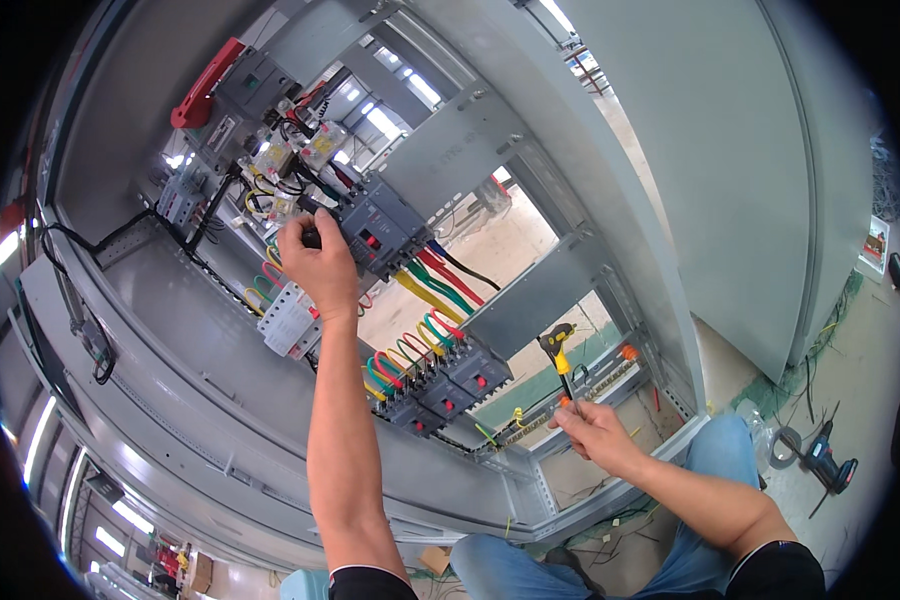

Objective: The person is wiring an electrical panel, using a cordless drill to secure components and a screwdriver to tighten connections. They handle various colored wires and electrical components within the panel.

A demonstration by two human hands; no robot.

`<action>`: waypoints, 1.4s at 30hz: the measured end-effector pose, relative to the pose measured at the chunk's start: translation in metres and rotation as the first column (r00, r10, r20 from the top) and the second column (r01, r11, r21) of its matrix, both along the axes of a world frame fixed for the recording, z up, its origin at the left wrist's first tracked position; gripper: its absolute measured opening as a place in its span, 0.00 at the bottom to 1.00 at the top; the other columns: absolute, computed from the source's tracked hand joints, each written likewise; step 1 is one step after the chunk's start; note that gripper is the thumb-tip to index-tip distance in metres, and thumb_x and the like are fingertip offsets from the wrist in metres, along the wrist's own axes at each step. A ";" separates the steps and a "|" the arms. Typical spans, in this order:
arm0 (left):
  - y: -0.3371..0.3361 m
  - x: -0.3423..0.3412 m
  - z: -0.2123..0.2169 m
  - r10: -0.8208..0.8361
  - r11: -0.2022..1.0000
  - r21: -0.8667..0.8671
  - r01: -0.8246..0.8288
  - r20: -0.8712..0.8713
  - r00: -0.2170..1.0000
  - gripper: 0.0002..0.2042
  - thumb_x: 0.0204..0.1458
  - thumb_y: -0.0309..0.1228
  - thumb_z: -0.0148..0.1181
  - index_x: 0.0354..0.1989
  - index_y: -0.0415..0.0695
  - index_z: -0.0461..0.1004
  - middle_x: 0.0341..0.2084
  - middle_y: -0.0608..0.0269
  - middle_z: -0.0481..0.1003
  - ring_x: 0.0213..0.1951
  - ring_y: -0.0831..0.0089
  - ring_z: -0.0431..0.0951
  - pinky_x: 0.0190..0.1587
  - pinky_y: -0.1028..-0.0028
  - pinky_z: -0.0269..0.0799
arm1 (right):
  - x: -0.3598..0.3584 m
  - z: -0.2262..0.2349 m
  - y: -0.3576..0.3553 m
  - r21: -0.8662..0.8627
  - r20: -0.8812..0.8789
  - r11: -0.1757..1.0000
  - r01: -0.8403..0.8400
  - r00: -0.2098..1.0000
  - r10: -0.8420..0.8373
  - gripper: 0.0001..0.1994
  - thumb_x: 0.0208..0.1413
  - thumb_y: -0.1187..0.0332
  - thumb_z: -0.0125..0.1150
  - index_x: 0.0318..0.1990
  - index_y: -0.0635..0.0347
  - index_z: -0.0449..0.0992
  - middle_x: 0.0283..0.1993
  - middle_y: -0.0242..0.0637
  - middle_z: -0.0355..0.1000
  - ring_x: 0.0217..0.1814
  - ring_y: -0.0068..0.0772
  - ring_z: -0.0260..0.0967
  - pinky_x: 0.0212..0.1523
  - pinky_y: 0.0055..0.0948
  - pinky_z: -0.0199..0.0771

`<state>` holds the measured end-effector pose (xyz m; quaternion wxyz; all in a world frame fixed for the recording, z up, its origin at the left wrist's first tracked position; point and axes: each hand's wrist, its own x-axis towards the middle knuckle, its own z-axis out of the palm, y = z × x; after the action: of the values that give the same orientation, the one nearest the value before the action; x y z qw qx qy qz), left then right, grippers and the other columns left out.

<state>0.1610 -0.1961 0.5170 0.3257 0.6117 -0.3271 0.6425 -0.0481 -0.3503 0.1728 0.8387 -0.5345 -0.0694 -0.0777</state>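
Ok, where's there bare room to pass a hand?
Between the upper grey metal crossplate and lower grey metal crossplate, right of the multicoloured cables; also over the grey metal panel left of the white boxy breaker. Crowded: around the left hand and the dark grey red-switched breakers.

An open metal cabinet (540,300), wired circuit breakers (385,222) and a cordless drill (826,462) on the floor (880,318) mark an electrical workshop.

Pale floor (873,400) spreads at right, bright strip lights (38,440) at lower left.
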 end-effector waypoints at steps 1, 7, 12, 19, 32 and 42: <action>-0.002 -0.003 0.001 -0.007 1.000 0.012 0.007 -0.001 1.000 0.10 0.57 0.29 0.65 0.30 0.35 0.75 0.30 0.58 0.73 0.30 0.69 0.71 0.36 0.70 0.69 | -0.001 0.002 0.000 -0.004 0.001 1.000 0.003 1.000 -0.003 0.16 0.72 0.56 0.56 0.44 0.62 0.79 0.21 0.22 0.60 0.20 0.13 0.54 0.20 0.20 0.53; 0.006 0.008 0.010 -0.039 0.996 0.072 0.049 -0.135 0.990 0.11 0.58 0.31 0.65 0.30 0.35 0.75 0.26 0.65 0.72 0.28 0.76 0.68 0.32 0.73 0.64 | 0.000 -0.002 -0.003 -0.001 0.006 1.000 0.014 1.000 -0.014 0.15 0.72 0.57 0.55 0.44 0.61 0.79 0.21 0.22 0.60 0.20 0.13 0.54 0.21 0.20 0.54; 0.020 0.006 0.013 -0.117 0.989 0.054 0.140 -0.302 0.946 0.13 0.61 0.35 0.64 0.31 0.37 0.76 0.20 0.74 0.68 0.23 0.84 0.62 0.26 0.77 0.56 | -0.002 -0.001 -0.002 -0.032 0.015 0.999 0.012 1.000 -0.012 0.15 0.73 0.57 0.55 0.44 0.60 0.79 0.21 0.22 0.61 0.20 0.13 0.55 0.21 0.20 0.54; 0.007 -0.013 0.020 -0.042 0.995 0.067 0.076 -0.407 0.912 0.14 0.60 0.37 0.62 0.32 0.37 0.76 0.21 0.68 0.69 0.24 0.80 0.65 0.26 0.75 0.60 | -0.005 -0.001 -0.002 -0.029 0.028 0.999 0.014 1.000 -0.013 0.16 0.72 0.56 0.56 0.44 0.61 0.79 0.21 0.22 0.61 0.20 0.13 0.56 0.21 0.20 0.54; 0.006 -0.011 0.063 -0.061 0.996 0.001 0.093 -0.752 0.657 0.12 0.54 0.34 0.61 0.29 0.35 0.78 0.19 0.63 0.73 0.17 0.72 0.71 0.18 0.70 0.64 | 0.000 -0.005 0.001 -0.042 0.034 0.998 0.039 0.999 -0.037 0.15 0.72 0.57 0.58 0.43 0.61 0.79 0.23 0.22 0.62 0.21 0.12 0.57 0.21 0.19 0.55; 0.022 -0.010 0.044 -0.235 0.971 -0.140 0.193 -0.698 0.676 0.16 0.60 0.43 0.66 0.33 0.40 0.76 0.16 0.68 0.69 0.14 0.76 0.66 0.15 0.73 0.59 | -0.002 -0.004 0.000 -0.044 0.029 0.998 0.042 0.999 -0.040 0.14 0.71 0.58 0.58 0.43 0.61 0.79 0.23 0.21 0.63 0.22 0.12 0.58 0.21 0.19 0.56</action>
<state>0.1514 -0.1738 0.5609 0.5158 0.7599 -0.2279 0.3234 -0.0502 -0.3505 0.1689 0.8237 -0.5533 -0.0720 -0.1009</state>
